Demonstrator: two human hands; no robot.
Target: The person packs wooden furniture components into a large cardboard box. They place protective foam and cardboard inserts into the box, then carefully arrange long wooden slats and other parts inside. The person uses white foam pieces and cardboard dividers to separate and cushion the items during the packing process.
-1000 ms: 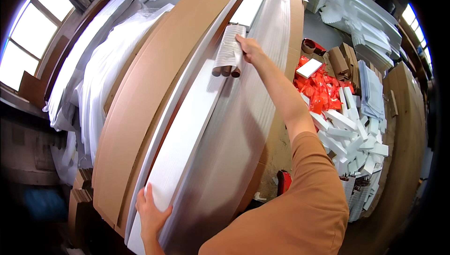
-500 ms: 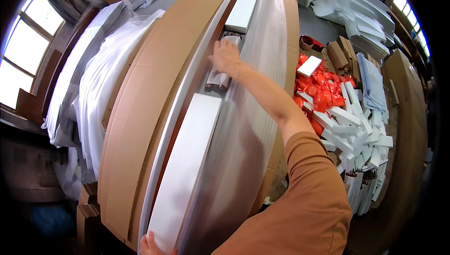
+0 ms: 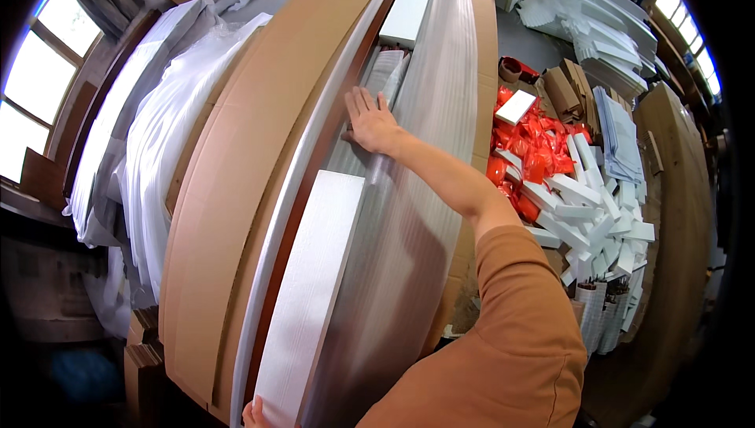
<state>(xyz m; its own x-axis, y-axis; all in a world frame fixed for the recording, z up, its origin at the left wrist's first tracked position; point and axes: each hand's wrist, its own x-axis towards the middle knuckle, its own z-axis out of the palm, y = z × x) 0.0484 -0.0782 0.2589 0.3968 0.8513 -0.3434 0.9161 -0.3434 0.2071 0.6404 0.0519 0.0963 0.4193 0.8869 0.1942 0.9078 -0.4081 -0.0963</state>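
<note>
A long white foam block (image 3: pixel 311 271) lies lengthwise in a deep, narrow package lined with translucent foam sheet (image 3: pixel 413 215). At its near end my left hand (image 3: pixel 256 412) grips the block's left edge, partly cut off by the frame. Beyond the block, my right hand (image 3: pixel 373 123) rests open, fingers spread, on a bundle wrapped in pale foam sheet (image 3: pixel 383 74). Dark ends show at the bundle's far tip, and the hand covers its near part. A second white foam block (image 3: pixel 410 7) lies just past the bundle, in line with it.
Brown cardboard (image 3: pixel 228 184) flanks the package on the left. To the right are red plastic bags (image 3: pixel 539 141), a heap of short white foam pieces (image 3: pixel 586 215) and wrapped bundles standing upright (image 3: pixel 602 310). Foam-wrapped panels (image 3: pixel 165 113) lie farther left.
My right hand has spread its fingers and moved slightly nearer along the bundle. The bundle sits a little farther away, and the near foam block has slid slightly toward me.
</note>
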